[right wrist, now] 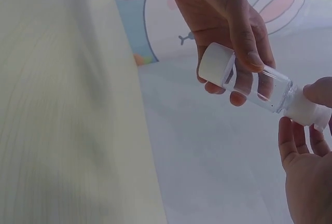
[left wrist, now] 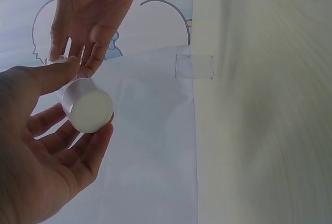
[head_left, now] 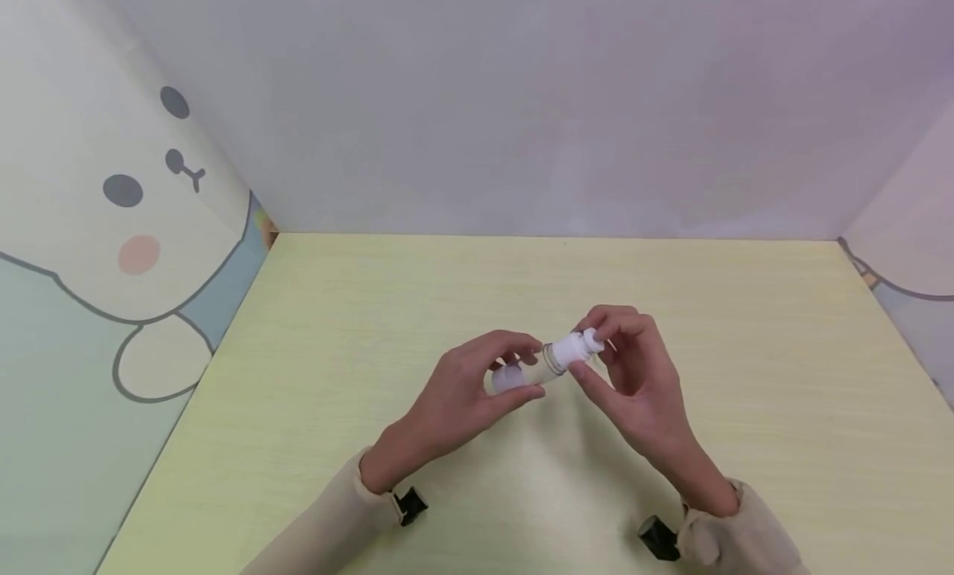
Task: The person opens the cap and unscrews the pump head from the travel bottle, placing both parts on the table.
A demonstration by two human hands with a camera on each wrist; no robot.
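A small clear bottle (right wrist: 272, 86) is held tilted above the table, between both hands. Its rounded white base (right wrist: 215, 64) points to the left, and the white stepped top (head_left: 570, 349) to the right. My left hand (head_left: 465, 380) grips the clear body near the base, thumb on one side and fingers on the other. With thumb and fingertips, my right hand (head_left: 644, 384) pinches the white top. The left wrist view looks onto the flat white end (left wrist: 91, 111), which hides most of the bottle behind it.
Below the hands spreads a pale wood-grain table (head_left: 373, 301). A plain whitish wall (head_left: 522, 111) rises along its far edge, and panels with cartoon animals (head_left: 149, 227) stand at the sides. Dark wrist mounts (head_left: 411, 506) sit at the beige cuffs.
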